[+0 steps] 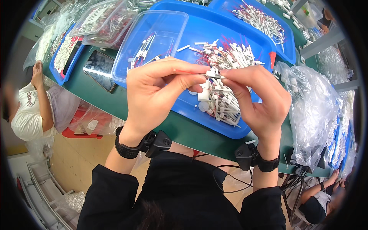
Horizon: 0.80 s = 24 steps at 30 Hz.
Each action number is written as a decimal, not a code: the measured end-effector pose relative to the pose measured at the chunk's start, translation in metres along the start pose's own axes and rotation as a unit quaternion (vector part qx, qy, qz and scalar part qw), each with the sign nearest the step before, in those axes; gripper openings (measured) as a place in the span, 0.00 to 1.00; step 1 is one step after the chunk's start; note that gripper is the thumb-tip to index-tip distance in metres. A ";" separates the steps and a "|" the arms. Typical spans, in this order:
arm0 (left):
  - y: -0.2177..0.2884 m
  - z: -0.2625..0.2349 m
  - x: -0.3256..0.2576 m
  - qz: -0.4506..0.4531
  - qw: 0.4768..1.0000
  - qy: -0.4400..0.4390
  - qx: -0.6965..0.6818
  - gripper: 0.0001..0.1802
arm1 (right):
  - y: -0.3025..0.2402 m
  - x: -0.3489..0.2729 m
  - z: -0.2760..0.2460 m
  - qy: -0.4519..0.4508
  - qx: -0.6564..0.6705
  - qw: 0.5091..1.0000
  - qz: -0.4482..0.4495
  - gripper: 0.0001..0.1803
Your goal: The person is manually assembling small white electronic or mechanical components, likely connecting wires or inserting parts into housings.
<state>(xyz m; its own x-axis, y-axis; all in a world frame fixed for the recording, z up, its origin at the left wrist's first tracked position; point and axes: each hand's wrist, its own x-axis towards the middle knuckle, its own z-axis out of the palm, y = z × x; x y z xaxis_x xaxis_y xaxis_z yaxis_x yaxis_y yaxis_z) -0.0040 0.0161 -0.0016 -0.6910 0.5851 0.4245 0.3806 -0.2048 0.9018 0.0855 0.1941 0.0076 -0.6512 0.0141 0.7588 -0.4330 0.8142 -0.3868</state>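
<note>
Above the blue tray, my left hand (149, 90) and my right hand (262, 92) meet fingertip to fingertip. Between them is a small white tube-shaped part (213, 74) with a dark section and thin red wires. My left thumb and index finger pinch its wired end, and the wires run back across the left fingers. The right thumb and fingers close on the other end; fingertips hide some of it. Below lies a loose pile of similar white parts (226, 105) with red wires, in the blue tray (234, 133). A clear plastic box (168, 28) sits at the tray's left, holding several parts.
A phone (100, 69) lies on the green table (97, 96) to the left. Beyond it stand a blue bin of white pieces (67, 53) and clear boxes (101, 23). Another blue tray (288, 32) is far right, with plastic bags (312, 111) nearer. Other people work at both sides.
</note>
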 end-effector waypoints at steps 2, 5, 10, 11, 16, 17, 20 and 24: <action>0.001 0.000 0.000 -0.009 1.000 -0.001 -0.004 0.08 | -0.001 -0.001 0.000 0.007 -0.005 1.000 -0.007 0.08; 0.004 0.001 0.001 -0.013 1.000 -0.004 0.007 0.08 | -0.001 -0.003 0.001 0.013 -0.002 1.000 -0.007 0.08; 0.004 -0.004 0.003 0.069 0.990 -0.062 0.107 0.07 | -0.004 -0.006 0.004 -0.005 0.029 0.999 0.014 0.09; 0.004 -0.003 0.003 0.069 0.990 -0.062 0.106 0.07 | -0.004 -0.007 0.005 -0.015 0.038 0.999 0.032 0.10; 0.007 0.015 -0.003 -0.054 0.989 0.104 -0.094 0.09 | -0.010 -0.004 0.011 0.005 0.100 0.989 0.106 0.11; -0.001 0.017 -0.008 -0.024 0.988 0.120 -0.096 0.10 | -0.010 -0.004 0.014 0.012 0.120 0.984 0.132 0.10; -0.011 0.019 -0.011 0.067 0.989 0.126 0.025 0.11 | -0.008 -0.008 0.018 0.016 0.134 0.978 0.159 0.09; -0.008 0.019 -0.012 0.105 0.983 0.098 0.115 0.13 | -0.005 -0.010 0.019 0.028 0.127 0.976 0.174 0.08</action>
<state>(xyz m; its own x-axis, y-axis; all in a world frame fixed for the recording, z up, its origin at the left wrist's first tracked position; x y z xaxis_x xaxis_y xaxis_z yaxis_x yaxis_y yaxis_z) 0.0127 0.0257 -0.0155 -0.6791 0.3822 0.6267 0.6406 -0.1083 0.7602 0.0820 0.1790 -0.0078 -0.7542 0.3014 0.5833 -0.3374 0.5841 -0.7382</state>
